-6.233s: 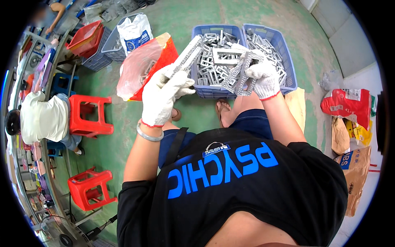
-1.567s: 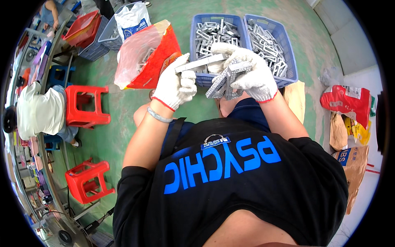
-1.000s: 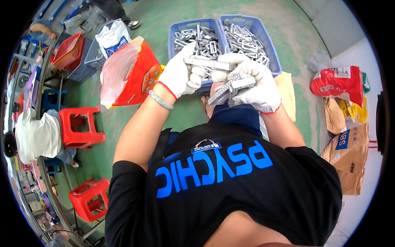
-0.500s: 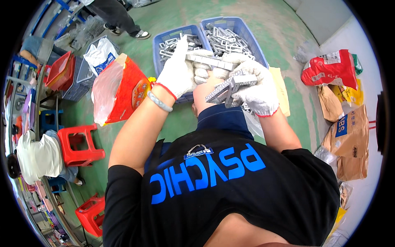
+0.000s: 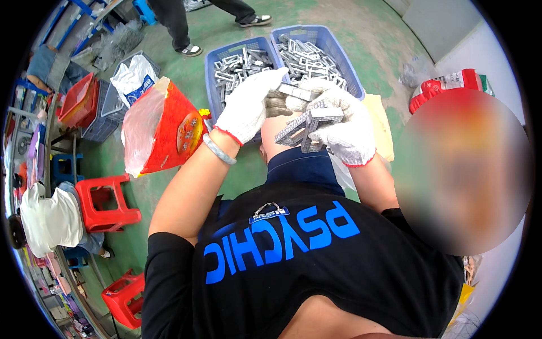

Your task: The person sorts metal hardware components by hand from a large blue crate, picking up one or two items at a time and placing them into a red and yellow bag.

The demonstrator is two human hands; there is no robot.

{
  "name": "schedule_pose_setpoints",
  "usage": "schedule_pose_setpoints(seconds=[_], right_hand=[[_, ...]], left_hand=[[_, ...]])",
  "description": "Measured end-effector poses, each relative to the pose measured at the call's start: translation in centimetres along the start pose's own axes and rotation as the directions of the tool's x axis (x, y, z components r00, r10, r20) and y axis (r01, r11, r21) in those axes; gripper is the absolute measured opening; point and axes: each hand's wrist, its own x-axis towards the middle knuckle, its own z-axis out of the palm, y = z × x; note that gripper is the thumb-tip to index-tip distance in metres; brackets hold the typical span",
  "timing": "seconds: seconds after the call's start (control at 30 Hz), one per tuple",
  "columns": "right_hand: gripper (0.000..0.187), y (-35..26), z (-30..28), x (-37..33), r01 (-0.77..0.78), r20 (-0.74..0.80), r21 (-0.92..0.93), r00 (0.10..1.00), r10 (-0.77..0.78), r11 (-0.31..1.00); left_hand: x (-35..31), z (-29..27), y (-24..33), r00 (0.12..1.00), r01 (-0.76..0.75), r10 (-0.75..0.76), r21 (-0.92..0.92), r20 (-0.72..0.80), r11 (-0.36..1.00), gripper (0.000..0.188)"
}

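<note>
My left hand (image 5: 248, 107), in a white knitted glove with a red cuff, is closed on one end of a grey rectangular frame (image 5: 294, 91). My right hand (image 5: 349, 127), gloved alike, has its fingertips at the other end of that frame. Several more grey open frames (image 5: 305, 130) are clasped in my right hand, bunched at odd angles against the palm. Beyond my hands stand two blue plastic baskets, the left basket (image 5: 210, 79) and the right basket (image 5: 351, 62), both heaped with similar grey frames.
At left stands a red-and-clear bag (image 5: 155, 133), with red stools (image 5: 110, 206) and crates (image 5: 76, 101) farther over. A yellowish sheet (image 5: 381, 127) lies right of the baskets. A red-and-white bag (image 5: 446, 85) sits by the wall. Another person's legs (image 5: 175, 28) are behind the baskets.
The frame between my hands has turned so that less of its length shows. My hands have shifted slightly left and stay gripped. The person beyond the baskets has stepped, feet now wide apart.
</note>
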Motion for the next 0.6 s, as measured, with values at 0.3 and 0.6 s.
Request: schedule_pose_setpoints(seconds=[0.3,0.6], right_hand=[[0.050,-0.6,2.1,-0.3,-0.145,0.002,0.230,0.989,0.148,0.962],[0.068,0.1,1.3,0.0,-0.162,-0.033,0.232,0.984,0.174,0.959]], left_hand=[[0.2,-0.6,0.7,0.995,0.076,-0.084,-0.136,-0.050,0.988,0.065],[-0.2,-0.4,0.8,0.991,0.121,-0.126,-0.091,-0.053,0.988,0.070]])
